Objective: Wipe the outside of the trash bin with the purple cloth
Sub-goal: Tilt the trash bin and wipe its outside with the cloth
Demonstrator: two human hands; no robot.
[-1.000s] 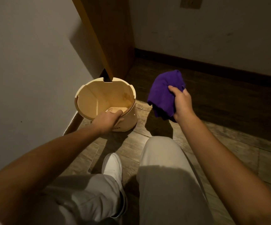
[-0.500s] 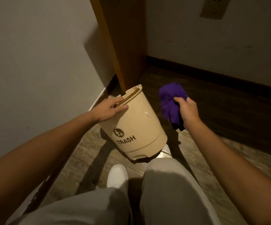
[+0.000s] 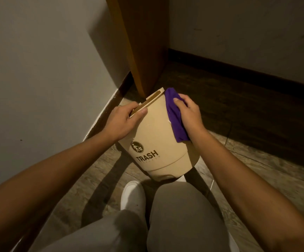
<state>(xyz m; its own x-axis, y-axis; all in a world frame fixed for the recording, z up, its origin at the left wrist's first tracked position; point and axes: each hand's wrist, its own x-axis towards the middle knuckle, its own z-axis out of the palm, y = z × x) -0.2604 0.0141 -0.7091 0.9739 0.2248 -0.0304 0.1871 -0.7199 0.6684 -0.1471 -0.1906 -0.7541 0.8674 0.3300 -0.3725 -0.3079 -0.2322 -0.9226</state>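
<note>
A beige trash bin (image 3: 156,135) printed with "TRASH" and a logo is tilted with its mouth turned away from me, its base near my knee. My left hand (image 3: 123,120) grips the bin's rim at the upper left, thumb on the outside wall. My right hand (image 3: 187,113) holds the purple cloth (image 3: 174,115) pressed flat against the bin's right outer side, from just under the rim down to mid-height. The inside of the bin is hidden.
A white wall (image 3: 38,70) with a dark baseboard runs along the left. A wooden door edge (image 3: 143,42) stands just behind the bin. My white shoe (image 3: 133,195) and grey trouser knees (image 3: 184,215) are in front on the wood-look floor (image 3: 256,170).
My right hand has brought the purple cloth from beside the bin onto its right side. The bin, upright with its mouth up a second ago, stays tilted away in my left hand.
</note>
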